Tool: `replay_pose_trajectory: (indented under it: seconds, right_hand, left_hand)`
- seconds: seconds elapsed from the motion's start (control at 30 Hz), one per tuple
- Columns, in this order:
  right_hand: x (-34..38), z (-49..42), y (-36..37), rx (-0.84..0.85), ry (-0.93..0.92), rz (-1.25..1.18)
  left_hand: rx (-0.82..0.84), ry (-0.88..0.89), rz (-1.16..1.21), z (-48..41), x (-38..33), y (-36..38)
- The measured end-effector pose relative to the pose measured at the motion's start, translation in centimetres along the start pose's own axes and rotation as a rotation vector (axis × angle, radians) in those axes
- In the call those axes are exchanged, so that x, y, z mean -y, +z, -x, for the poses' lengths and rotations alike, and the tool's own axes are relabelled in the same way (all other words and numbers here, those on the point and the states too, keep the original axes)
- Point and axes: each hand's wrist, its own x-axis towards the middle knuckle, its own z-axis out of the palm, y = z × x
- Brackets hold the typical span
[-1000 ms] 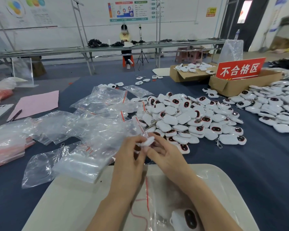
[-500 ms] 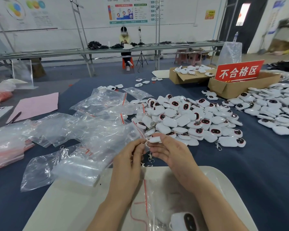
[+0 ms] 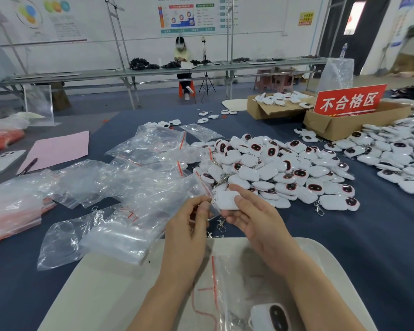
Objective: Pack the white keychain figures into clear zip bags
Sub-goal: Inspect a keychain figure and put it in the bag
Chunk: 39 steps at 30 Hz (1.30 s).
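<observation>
**One white figure held at the mouth of a clear bag**

The left hand (image 3: 189, 223) pinches the edge of a clear zip bag (image 3: 170, 199) between the thumb and the forefinger, close to its red strip. The other fingers of this hand are curled under. The right hand (image 3: 256, 218) holds a white keychain figure (image 3: 227, 199) just beside this edge, with one finger over its top, the thumb on its near side and the remaining fingers loosely spread below. I cannot tell if the figure is already partly inside the bag. Its metal clasp (image 3: 221, 222) hangs down between the two hands.

Both hands are above the far rim of a pale tray (image 3: 105, 283). On the tray lies a packed bag (image 3: 230, 283) with one figure inside, at the bottom edge of the view. Behind the hands, a pile of figures (image 3: 273, 168) lies on the blue tablecloth (image 3: 368, 235), and a second pile (image 3: 397, 154) lies further right. Loose empty bags (image 3: 129, 177) are heaped to the left. A cardboard box (image 3: 339, 125) with a red sign (image 3: 349, 101) stands behind the piles. At the far left are a pink sheet (image 3: 58, 149) and a phone (image 3: 3, 161)
</observation>
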Motion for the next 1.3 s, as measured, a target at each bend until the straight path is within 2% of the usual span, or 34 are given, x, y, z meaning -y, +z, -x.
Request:
replay_pose_trajectory:
  seconds: [0.13,0.23,0.5,0.8,1.0,1.07,1.17,1.23,1.3]
  right_hand:
    - [0.1,0.2,0.0,0.048,0.046,-0.095]
    - [0.0,0.4,-0.1,0.096,0.051,-0.079]
    - [-0.9,-0.3,0.0,-0.042,0.015,0.118]
    - [-0.9,-0.4,-0.1,-0.066,-0.044,0.171]
    - [-0.7,0.3,0.4,0.059,-0.127,0.252]
    - [-0.5,0.7,0.7,0.060,-0.150,0.281]
    - [0.3,1.6,0.6,0.000,-0.212,0.402]
    - [1.0,2.6,0.0,-0.024,-0.260,0.506]
    - [1.4,3.9,-0.7,0.020,-0.279,0.648]
  left_hand:
    - [0.025,-0.026,0.019,0.1,0.2,0.1]
    - [0.015,-0.066,0.052,0.2,0.2,0.2]
    - [0.021,-0.031,-0.002,0.3,0.4,0.2]
    - [0.016,-0.054,0.058,0.2,0.4,0.3]
    - [0.208,-0.108,0.255,0.3,0.4,0.4]
    - [0.207,-0.174,0.384,0.6,-0.3,0.2]
    - [0.065,-0.368,0.494,1.7,-1.3,-0.8]
    - [0.022,-0.519,0.504,3.0,-1.8,-2.3]
    - [0.085,-0.574,0.402,4.5,-2.1,-4.4]
